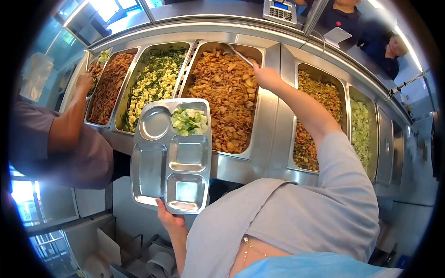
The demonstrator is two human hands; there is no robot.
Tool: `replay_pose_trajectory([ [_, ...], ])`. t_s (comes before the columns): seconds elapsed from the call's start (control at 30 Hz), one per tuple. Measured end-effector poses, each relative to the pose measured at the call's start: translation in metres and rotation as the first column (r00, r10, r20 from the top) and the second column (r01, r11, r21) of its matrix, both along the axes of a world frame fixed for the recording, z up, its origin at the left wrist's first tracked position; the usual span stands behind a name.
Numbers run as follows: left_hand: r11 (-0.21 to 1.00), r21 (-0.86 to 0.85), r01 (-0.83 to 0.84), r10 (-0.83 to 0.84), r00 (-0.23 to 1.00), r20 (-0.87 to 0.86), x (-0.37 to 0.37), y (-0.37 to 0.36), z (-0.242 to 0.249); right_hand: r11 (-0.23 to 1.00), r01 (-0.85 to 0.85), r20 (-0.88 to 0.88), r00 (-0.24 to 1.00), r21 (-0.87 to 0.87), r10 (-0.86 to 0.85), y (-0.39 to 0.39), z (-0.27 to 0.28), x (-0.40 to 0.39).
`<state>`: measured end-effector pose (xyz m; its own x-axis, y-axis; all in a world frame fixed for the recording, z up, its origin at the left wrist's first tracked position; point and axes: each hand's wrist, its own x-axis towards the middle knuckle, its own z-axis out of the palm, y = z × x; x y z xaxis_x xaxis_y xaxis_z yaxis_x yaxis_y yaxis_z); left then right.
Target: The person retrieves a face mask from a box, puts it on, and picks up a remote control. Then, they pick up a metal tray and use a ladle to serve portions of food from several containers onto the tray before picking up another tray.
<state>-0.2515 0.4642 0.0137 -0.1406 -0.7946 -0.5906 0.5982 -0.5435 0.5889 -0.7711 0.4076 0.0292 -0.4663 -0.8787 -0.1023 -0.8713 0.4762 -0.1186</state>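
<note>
My left hand point(170, 218) grips a steel compartment tray point(150, 169) by its lower edge, the thumb on top. Chopped cabbage point(189, 122) lies in the tray's upper right compartment; the other compartments show bare metal. Over the far right corner of a large pan, my right hand point(268, 78) is closed around the metal handle of a serving spoon point(240, 55). The spoon's far end reaches the brown stew with potato-like pieces point(225, 102) in that pan, and its bowl cannot be made out. The tray is held at the pan's near left side.
Left stand pans of egg with greens point(155, 76) and shredded brown food point(111, 88). Right are mixed diced vegetables point(320, 97) and pale chopped greens point(359, 129). A co-worker point(60, 143) reaches in at left. Beyond the glass are a card terminal point(280, 12) and people point(340, 23).
</note>
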Motion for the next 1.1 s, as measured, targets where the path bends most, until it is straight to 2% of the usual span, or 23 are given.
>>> replay_pose_trajectory([
  [0.07,1.0,0.003,0.01,-0.01,1.0,-0.022,0.007,-0.029,-0.011,0.998,-0.019,0.05,0.999,0.055,0.017,-0.039,-0.01,0.01],
  [0.17,0.998,0.015,0.063,-0.062,0.997,-0.056,0.024,-0.077,-0.029,0.995,0.046,0.312,0.947,0.086,-0.071,-0.079,-0.016,0.038],
  [0.2,0.996,0.03,0.084,-0.083,0.995,-0.052,0.033,-0.093,-0.033,0.98,0.142,0.588,0.785,0.139,-0.197,-0.09,-0.023,0.032],
  [0.23,0.994,0.044,0.101,-0.099,0.993,-0.056,0.037,-0.108,-0.036,0.949,0.248,0.733,0.607,0.192,-0.307,-0.09,0.001,0.041],
  [0.27,0.991,0.064,0.118,-0.115,0.992,-0.048,0.042,-0.132,-0.038,0.897,0.357,0.839,0.375,0.262,-0.395,-0.091,0.026,0.051],
  [0.3,0.989,0.079,0.129,-0.126,0.991,-0.036,0.043,-0.151,-0.037,0.83,0.438,0.894,0.115,0.345,-0.432,-0.092,0.042,0.057],
  [0.33,0.986,0.089,0.138,-0.137,0.99,-0.014,0.042,-0.165,-0.031,0.797,0.463,0.906,-0.035,0.389,-0.422,-0.094,0.029,0.049],
  [0.43,0.971,0.139,0.194,-0.198,0.98,0.014,0.028,-0.213,-0.01,0.663,0.585,0.875,-0.413,0.467,-0.252,-0.116,0.014,0.053],
  [0.47,0.966,0.152,0.208,-0.213,0.977,0.024,0.022,-0.226,-0.004,0.685,0.576,0.868,-0.467,0.446,-0.172,-0.117,0.015,0.058],
  [0.5,0.965,0.142,0.222,-0.224,0.975,-0.006,0.017,-0.237,0.0,0.648,0.63,0.891,-0.412,0.428,-0.189,-0.121,0.025,0.071],
  [0.6,0.955,0.124,0.268,-0.259,0.962,-0.08,0.004,-0.27,0.0,0.61,0.677,0.894,-0.427,0.413,-0.132,-0.116,0.03,0.082],
  [0.7,0.955,0.13,0.267,-0.266,0.964,-0.027,-0.013,-0.3,0.004,0.58,0.691,0.884,-0.453,0.431,-0.116,-0.106,0.028,0.079],
  [0.9,0.939,0.048,0.34,-0.338,0.94,-0.044,-0.025,-0.333,-0.003,0.607,0.692,0.889,-0.454,0.391,-0.056,-0.1,0.039,0.076],
  [1.0,0.952,0.067,0.299,-0.299,0.954,-0.004,-0.037,-0.339,0.002,0.616,0.681,0.867,-0.498,0.396,-0.006,-0.091,0.047,0.079],
  [1.1,0.964,0.06,0.258,-0.26,0.966,0.013,-0.059,-0.345,0.006,0.617,0.685,0.879,-0.476,0.387,-0.023,-0.08,0.061,0.081],
])
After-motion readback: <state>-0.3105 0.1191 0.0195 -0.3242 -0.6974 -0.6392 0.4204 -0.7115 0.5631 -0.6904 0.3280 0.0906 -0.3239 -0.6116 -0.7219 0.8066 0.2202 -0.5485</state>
